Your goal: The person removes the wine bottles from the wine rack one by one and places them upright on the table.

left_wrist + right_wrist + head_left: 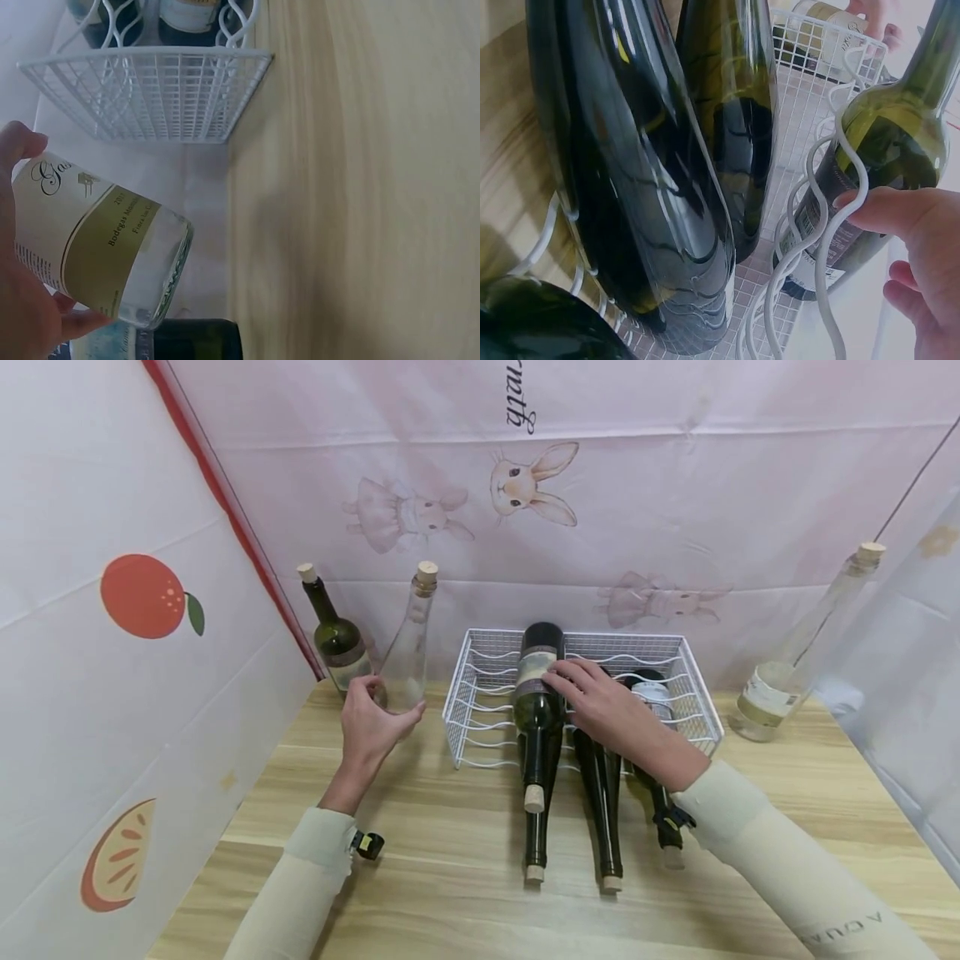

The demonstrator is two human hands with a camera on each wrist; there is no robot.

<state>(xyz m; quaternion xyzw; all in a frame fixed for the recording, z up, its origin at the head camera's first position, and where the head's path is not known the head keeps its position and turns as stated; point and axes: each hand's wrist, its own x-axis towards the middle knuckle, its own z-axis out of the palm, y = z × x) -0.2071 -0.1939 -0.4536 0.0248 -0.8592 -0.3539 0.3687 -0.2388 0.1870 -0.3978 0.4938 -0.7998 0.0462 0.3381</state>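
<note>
My left hand (367, 722) grips a clear, corked glass bottle (412, 639) low on its body, left of the white wire wine rack (701, 693). In the left wrist view the bottle is tilted, its cream and olive label (101, 240) facing the camera. My right hand (611, 714) holds a dark green wine bottle (536, 706) that lies on the rack's upper wavy wires, cork toward me. The thumb (885, 210) presses beside its label in the right wrist view. Below it, several dark bottles (600, 802) lie in the rack, their corked necks sticking out at the front.
A green corked bottle (337, 639) stands at the back left, right behind my left hand. At the back right stands another clear bottle (765, 693) with a cork. A printed cloth (645, 510) hangs behind the wooden table (450, 877), with a white one on the left.
</note>
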